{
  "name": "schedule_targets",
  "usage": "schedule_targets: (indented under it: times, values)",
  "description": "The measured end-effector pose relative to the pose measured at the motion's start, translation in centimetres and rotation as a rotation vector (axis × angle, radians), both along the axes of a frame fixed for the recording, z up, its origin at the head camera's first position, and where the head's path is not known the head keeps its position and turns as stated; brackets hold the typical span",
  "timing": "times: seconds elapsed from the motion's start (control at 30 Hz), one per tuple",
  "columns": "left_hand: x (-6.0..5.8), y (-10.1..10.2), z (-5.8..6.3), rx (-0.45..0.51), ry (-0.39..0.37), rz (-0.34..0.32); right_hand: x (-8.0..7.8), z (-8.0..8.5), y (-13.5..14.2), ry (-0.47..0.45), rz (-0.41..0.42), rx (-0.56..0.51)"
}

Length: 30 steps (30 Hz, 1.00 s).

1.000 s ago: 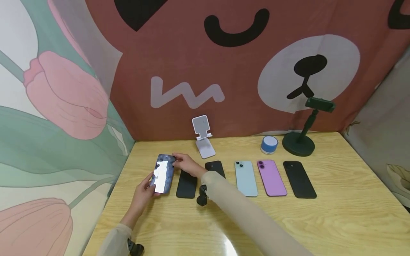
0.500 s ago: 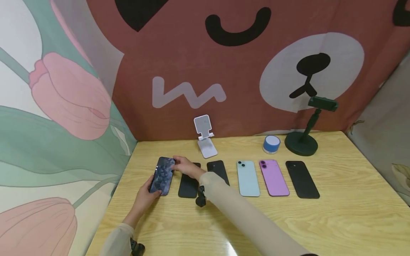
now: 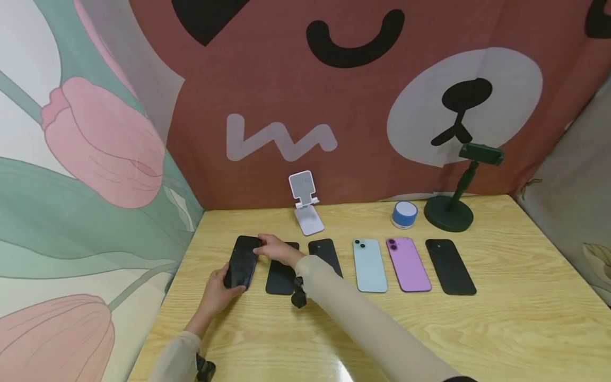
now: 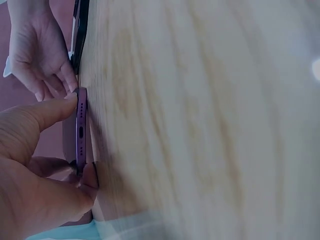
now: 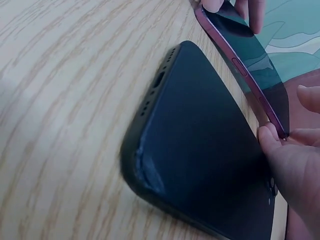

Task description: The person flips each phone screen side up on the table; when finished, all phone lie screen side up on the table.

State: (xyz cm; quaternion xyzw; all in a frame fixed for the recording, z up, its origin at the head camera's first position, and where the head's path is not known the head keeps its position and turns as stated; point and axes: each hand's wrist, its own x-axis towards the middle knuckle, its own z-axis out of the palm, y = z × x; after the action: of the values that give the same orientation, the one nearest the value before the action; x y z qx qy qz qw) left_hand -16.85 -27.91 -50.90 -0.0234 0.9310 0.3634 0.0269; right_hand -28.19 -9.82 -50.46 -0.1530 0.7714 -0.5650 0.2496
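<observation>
Both my hands hold a smartphone by its edges at the left of the table, screen up and dark. Its purple-pink frame and charging port show in the left wrist view, where the phone is tilted edge-on and close to the tabletop. My left hand grips the lower left part, thumb at the bottom corner. My right hand pinches the upper right corner between thumb and fingers. Just right of it a black phone lies on the table, partly under the right hand; the right wrist view shows this phone large.
Further right lie a black phone partly behind the sleeve, a light blue phone, a purple phone and another black phone. Behind them stand a white phone stand, a blue cylinder and a dark green stand.
The held phone's screen went from bright white to a dark patterned picture, then black. The phone has come slightly lower in the head view, with both hands still on it.
</observation>
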Motion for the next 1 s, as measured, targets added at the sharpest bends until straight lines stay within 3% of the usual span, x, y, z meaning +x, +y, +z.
schedule_targets:
  times: [0.47, 0.77, 1.0]
  values:
    - [-0.1, -0.2, -0.4, 0.017, -0.012, 0.001, 0.6, 0.5, -0.6, 0.081, 0.010, 0.128]
    - [0.2, -0.2, -0.8, 0.046, -0.005, 0.019, 0.9, 0.7, 0.1, 0.106, 0.030, 0.090]
    - [0.3, -0.1, -0.5, 0.054, -0.005, 0.031, 0.9, 0.8, 1.2, 0.052, 0.057, 0.011]
